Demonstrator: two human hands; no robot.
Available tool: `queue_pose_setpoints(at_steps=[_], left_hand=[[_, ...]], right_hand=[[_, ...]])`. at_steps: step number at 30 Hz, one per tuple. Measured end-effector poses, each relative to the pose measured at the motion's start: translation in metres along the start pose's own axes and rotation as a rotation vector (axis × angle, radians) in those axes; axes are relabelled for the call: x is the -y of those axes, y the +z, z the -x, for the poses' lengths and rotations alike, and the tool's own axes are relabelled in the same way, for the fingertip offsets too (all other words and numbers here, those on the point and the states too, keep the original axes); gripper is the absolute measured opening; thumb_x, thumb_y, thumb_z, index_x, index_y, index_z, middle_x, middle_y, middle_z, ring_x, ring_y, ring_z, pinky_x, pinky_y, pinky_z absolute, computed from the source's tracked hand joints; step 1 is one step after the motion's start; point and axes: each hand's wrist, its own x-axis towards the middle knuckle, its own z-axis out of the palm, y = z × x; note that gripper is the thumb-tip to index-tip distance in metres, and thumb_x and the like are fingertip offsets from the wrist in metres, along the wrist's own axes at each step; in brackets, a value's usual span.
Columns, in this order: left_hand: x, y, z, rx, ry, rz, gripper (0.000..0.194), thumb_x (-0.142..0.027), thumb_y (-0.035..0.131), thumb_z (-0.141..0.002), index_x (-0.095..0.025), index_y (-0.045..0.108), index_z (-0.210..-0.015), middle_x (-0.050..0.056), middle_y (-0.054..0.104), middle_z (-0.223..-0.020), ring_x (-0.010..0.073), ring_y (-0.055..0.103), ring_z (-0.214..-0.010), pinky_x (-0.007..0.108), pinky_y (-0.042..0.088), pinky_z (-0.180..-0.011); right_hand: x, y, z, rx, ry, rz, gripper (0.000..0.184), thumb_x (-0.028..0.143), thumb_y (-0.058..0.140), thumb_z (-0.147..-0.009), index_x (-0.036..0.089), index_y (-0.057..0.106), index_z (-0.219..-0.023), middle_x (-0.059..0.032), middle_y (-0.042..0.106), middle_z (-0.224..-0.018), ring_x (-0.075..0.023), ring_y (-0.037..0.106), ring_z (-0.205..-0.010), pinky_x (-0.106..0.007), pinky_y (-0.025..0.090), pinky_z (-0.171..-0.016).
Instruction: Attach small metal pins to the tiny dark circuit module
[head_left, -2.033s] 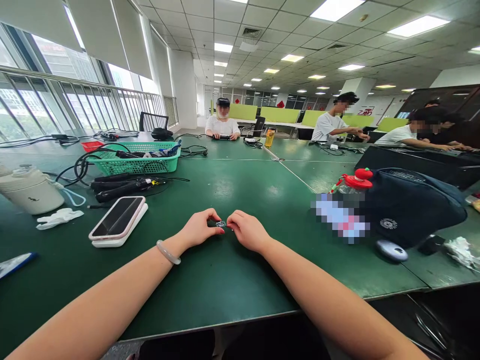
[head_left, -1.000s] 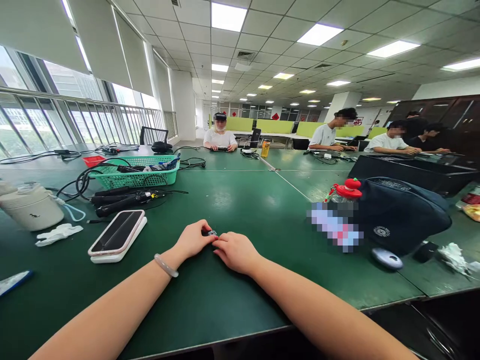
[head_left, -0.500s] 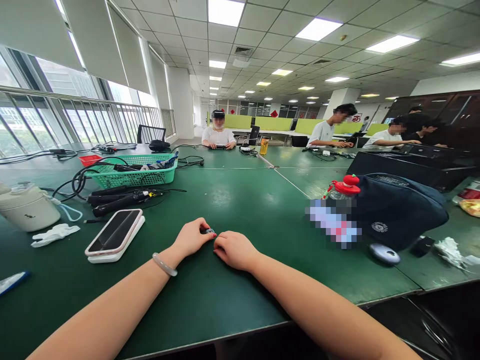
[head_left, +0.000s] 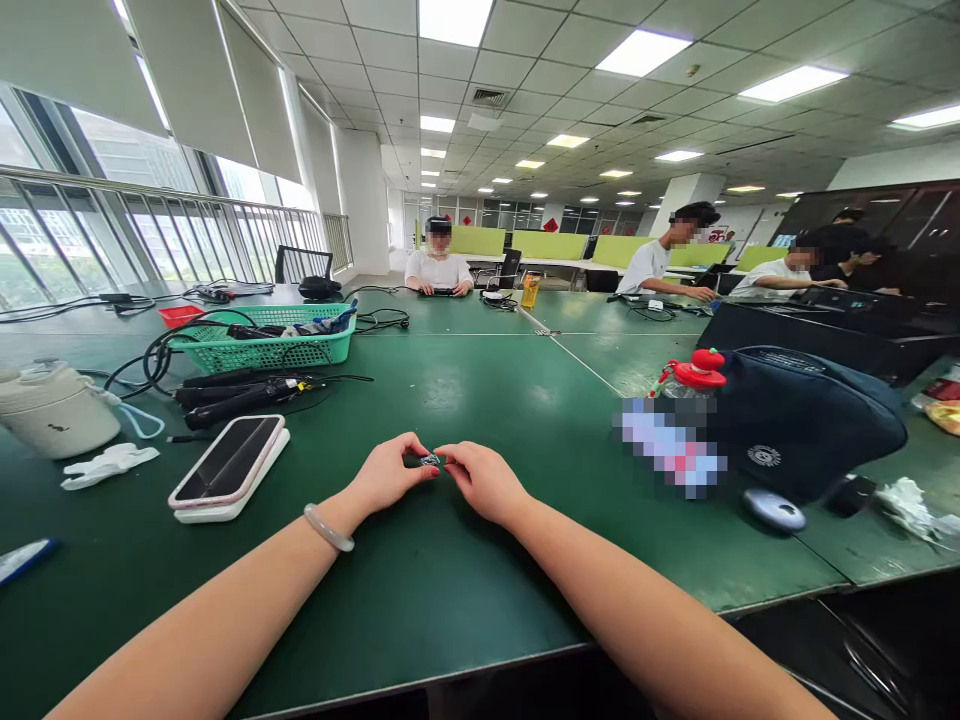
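Note:
Between the thumb and forefinger of my left hand point(head_left: 390, 472) is a small dark-and-silvery thing point(head_left: 430, 460), too small to name. A pale bangle point(head_left: 328, 528) circles that wrist. My right hand point(head_left: 487, 482) is closed, its fingertips drawn together at the right edge of the small thing. Whether they also grip something is hidden. Both hands are just above the green table point(head_left: 435, 590), near its front edge.
To the left are a phone on a white box point(head_left: 232, 465), a crumpled tissue point(head_left: 109, 465), a cream bottle point(head_left: 56, 415), black cables and a green basket point(head_left: 270, 350). At right are a dark bag point(head_left: 817, 420), a red-lidded bottle point(head_left: 697, 372) and a mouse point(head_left: 774, 510). People sit beyond.
My right hand has lifted slightly, and its fingertips have turned to the small thing. My left hand has shifted a little to the right, and more of the thing shows.

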Motion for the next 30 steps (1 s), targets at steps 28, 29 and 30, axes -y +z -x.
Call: queue_pose_setpoints(at_steps=[28, 29, 30], left_hand=[[-0.006, 0.004, 0.0, 0.104, 0.05, 0.457, 0.03, -0.032, 0.072, -0.059, -0.016, 0.051, -0.073, 0.005, 0.063, -0.087, 0.0181, 0.058, -0.086, 0.036, 0.045, -0.082], [-0.007, 0.004, 0.0, 0.105, 0.036, 0.487, 0.032, -0.033, 0.073, -0.058, -0.016, 0.05, -0.072, 0.005, 0.063, -0.087, 0.0178, 0.058, -0.086, 0.035, 0.045, -0.081], [-0.008, 0.004, 0.0, 0.105, 0.02, 0.516, 0.033, -0.033, 0.073, -0.057, -0.016, 0.049, -0.071, 0.004, 0.063, -0.087, 0.0174, 0.058, -0.085, 0.034, 0.046, -0.08]], right_hand=[[0.006, -0.01, 0.0, -0.185, -0.046, -0.003, 0.018, 0.022, 0.048, -0.087, 0.023, 0.067, -0.088, -0.0012, 0.068, -0.087, -0.0134, 0.054, -0.081, -0.028, 0.044, -0.078], [0.006, -0.009, 0.0, -0.189, -0.058, -0.003, 0.018, 0.023, 0.049, -0.087, 0.023, 0.067, -0.088, -0.001, 0.069, -0.088, -0.0134, 0.054, -0.081, -0.028, 0.044, -0.079], [0.006, -0.009, 0.0, -0.195, -0.07, -0.004, 0.018, 0.024, 0.049, -0.087, 0.024, 0.067, -0.089, -0.0007, 0.069, -0.088, -0.0135, 0.054, -0.081, -0.028, 0.044, -0.079]])
